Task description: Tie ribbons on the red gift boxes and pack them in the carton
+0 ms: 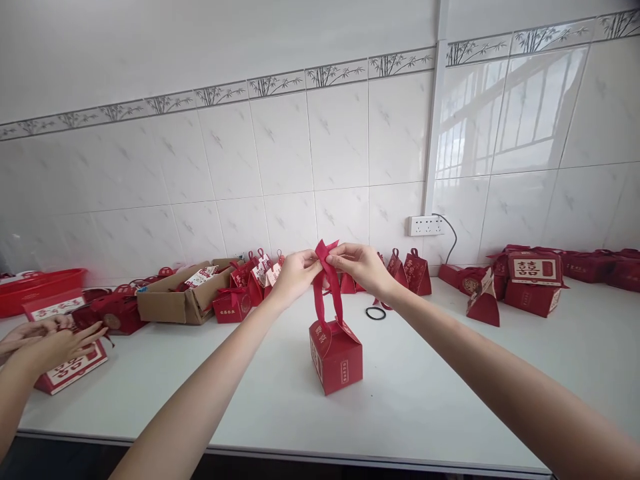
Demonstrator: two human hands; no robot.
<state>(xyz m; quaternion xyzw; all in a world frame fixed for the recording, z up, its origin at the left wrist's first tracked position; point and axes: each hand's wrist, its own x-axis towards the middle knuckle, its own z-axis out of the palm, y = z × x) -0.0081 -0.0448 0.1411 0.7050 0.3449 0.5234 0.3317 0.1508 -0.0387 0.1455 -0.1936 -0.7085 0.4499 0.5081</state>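
Note:
A small red gift box (342, 362) with gold print stands in the middle of the white table. From its top a red ribbon (320, 298) rises in two strands to a crossed knot, its short ends pointing up. My left hand (299, 272) pinches the ribbon at the left of the knot. On the other side my right hand (361, 265) pinches it between thumb and fingers. Both hands are closed, well above the box, and the strands look taut. The fingertips partly cover the knot.
A co-worker's hands (55, 343) handle a red box (75, 367) at the left. Behind stand a cardboard box (173, 297), a red basin (40, 290) and several red gift boxes. A black ring (375, 313) lies right of centre. More boxes (533, 300) are stacked at right, near a wall socket (425, 225).

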